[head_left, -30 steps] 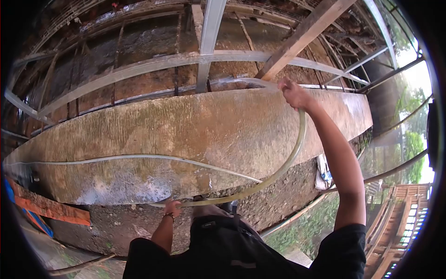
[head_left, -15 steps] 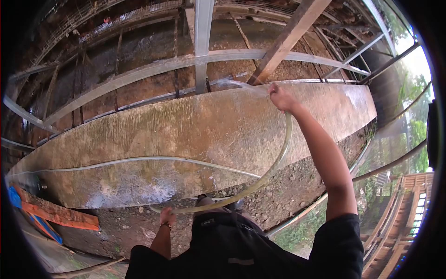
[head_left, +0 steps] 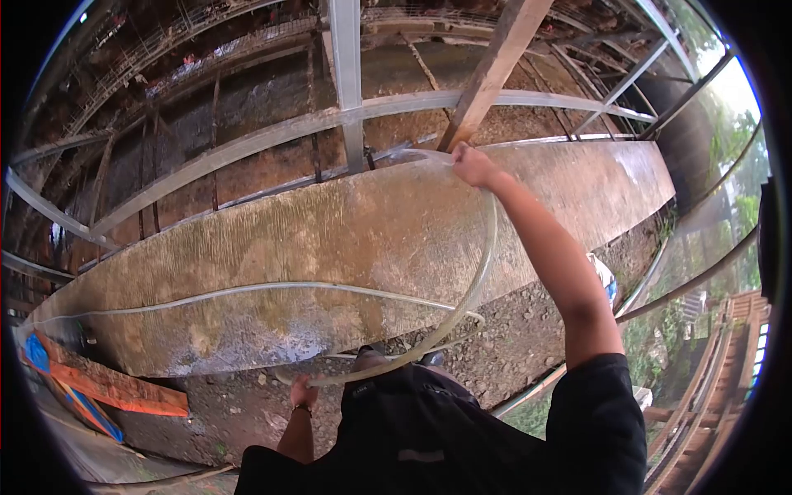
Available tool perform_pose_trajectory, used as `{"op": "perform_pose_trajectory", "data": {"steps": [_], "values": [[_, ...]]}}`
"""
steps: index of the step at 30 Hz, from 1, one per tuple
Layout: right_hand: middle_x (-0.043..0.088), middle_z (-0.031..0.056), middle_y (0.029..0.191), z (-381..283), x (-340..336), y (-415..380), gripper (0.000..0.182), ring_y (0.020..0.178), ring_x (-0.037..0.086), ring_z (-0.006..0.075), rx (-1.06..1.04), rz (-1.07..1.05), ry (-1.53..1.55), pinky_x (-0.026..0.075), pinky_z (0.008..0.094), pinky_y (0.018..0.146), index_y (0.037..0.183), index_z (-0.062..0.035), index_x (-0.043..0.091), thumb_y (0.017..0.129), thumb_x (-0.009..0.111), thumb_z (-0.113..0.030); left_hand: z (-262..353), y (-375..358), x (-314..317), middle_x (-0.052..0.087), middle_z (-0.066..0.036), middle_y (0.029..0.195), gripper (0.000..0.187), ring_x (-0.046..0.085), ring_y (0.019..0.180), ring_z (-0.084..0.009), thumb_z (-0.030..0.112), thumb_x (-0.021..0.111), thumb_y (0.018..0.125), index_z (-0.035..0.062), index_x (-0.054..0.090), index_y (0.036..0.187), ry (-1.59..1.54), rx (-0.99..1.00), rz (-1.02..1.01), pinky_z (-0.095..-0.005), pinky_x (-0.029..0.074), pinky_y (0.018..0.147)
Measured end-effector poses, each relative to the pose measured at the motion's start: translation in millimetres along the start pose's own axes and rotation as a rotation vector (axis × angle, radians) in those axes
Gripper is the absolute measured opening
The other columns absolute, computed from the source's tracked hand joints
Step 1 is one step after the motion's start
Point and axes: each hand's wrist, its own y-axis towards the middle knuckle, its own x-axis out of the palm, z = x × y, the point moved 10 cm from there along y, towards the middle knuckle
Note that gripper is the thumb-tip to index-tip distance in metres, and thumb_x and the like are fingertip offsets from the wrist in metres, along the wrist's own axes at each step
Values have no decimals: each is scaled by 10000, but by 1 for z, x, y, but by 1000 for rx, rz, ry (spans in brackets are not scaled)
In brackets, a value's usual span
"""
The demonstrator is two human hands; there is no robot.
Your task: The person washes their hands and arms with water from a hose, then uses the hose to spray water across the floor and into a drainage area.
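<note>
My right hand point(head_left: 472, 166) is raised and closed around the end of a clear hose point(head_left: 478, 272), whose tip points left over the far edge of a long concrete slab point(head_left: 330, 239); water streams from it. The hose curves down past my arm to my left hand point(head_left: 303, 391), which grips a lower loop near my waist. Another length of the hose point(head_left: 247, 290) trails left across the slab. The slab's near edge looks wet.
Metal rails point(head_left: 346, 99) and a slanted wooden beam point(head_left: 487, 74) stand behind the slab. Gravel ground point(head_left: 511, 346) lies below it. Orange and blue boards point(head_left: 99, 388) sit at the lower left. A wooden structure point(head_left: 726, 363) and greenery are at the right.
My right hand with the hose end has shifted left and slightly up along the slab's far edge. The left hand has dropped lower, still on the hose loop.
</note>
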Motion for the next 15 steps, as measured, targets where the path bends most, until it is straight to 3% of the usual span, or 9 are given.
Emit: {"op": "perform_pose_trajectory", "data": {"steps": [5, 8, 11, 15], "values": [[649, 253, 988, -25, 7, 12, 232, 976, 627, 413, -157, 121, -156, 489, 470, 903, 988, -39, 598, 785, 552, -142, -29, -16, 2, 646, -186, 853, 355, 607, 870, -404, 392, 720, 795, 41, 667, 810, -94, -25, 17, -462, 487, 771], [659, 247, 971, -26, 16, 13, 244, 991, 627, 403, -114, 133, -206, 501, 466, 888, 975, -43, 624, 746, 567, -105, -59, -23, 10, 649, -187, 858, 373, 615, 875, -398, 411, 707, 807, 42, 654, 790, -10, -113, 8, -464, 490, 741], [630, 241, 1125, -32, 22, 3, 338, 1073, 605, 393, -99, 32, -262, 498, 436, 939, 1067, -8, 635, 773, 622, -174, -64, -31, 7, 659, -178, 874, 373, 627, 861, -389, 428, 692, 815, 57, 658, 798, 48, -182, -26, -470, 497, 742], [631, 237, 1135, -23, 30, 13, 362, 1082, 605, 387, -81, 1, -294, 495, 431, 948, 1083, -8, 642, 771, 627, -191, -67, -43, -2, 669, -167, 892, 399, 640, 860, -385, 473, 694, 801, 78, 674, 848, 41, -326, 50, -468, 509, 753]]}}
